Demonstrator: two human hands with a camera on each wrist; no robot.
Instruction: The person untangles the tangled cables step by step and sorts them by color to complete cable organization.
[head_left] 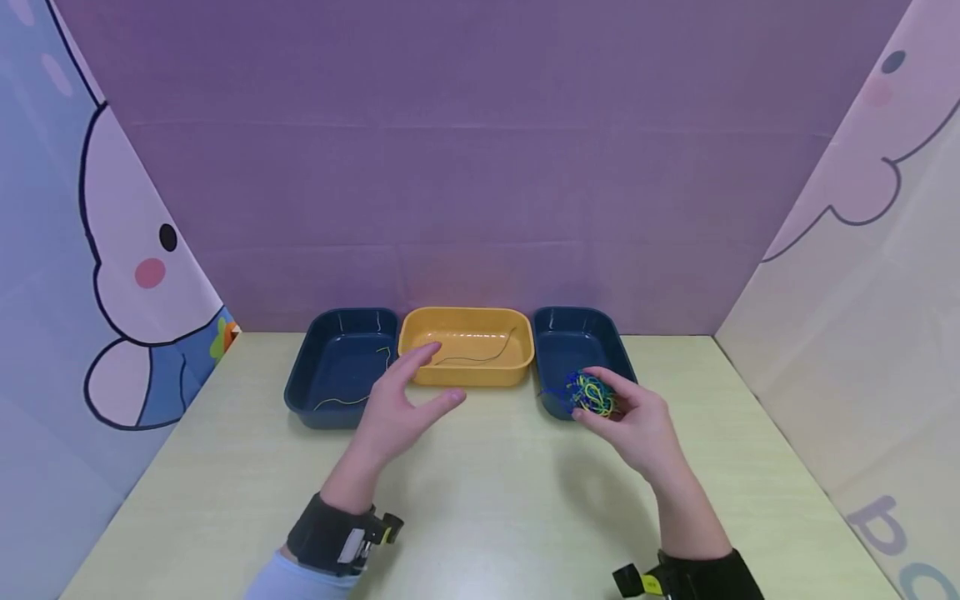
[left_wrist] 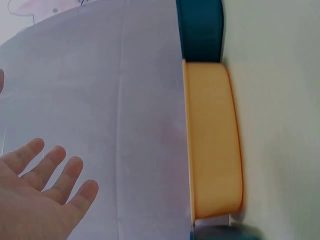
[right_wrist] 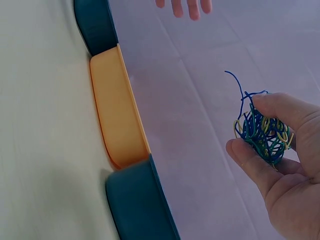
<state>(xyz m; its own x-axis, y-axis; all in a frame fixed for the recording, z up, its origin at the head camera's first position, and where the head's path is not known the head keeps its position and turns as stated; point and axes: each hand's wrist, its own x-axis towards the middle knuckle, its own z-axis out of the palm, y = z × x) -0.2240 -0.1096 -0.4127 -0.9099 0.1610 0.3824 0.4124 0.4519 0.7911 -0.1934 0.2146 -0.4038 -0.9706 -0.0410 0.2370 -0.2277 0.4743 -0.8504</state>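
My right hand (head_left: 637, 421) pinches a tangled ball of thin blue, green and yellow wire (head_left: 592, 394) between thumb and fingers. It is held up in front of the right blue tray (head_left: 573, 333), covering part of it. In the right wrist view, one blue end sticks out from the wire ball (right_wrist: 262, 130). My left hand (head_left: 393, 417) is spread in the air with nothing in it, before the left blue tray (head_left: 322, 354) and the yellow tray (head_left: 465, 379). The left wrist view shows its extended fingers (left_wrist: 70, 175).
A thin strand (head_left: 487, 358) lies in the yellow tray. Pale yellow strands (head_left: 341, 402) show at the left blue tray, partly behind my left hand. The three trays stand side by side at the back of the table (head_left: 510, 500), against a purple backdrop (head_left: 480, 167).
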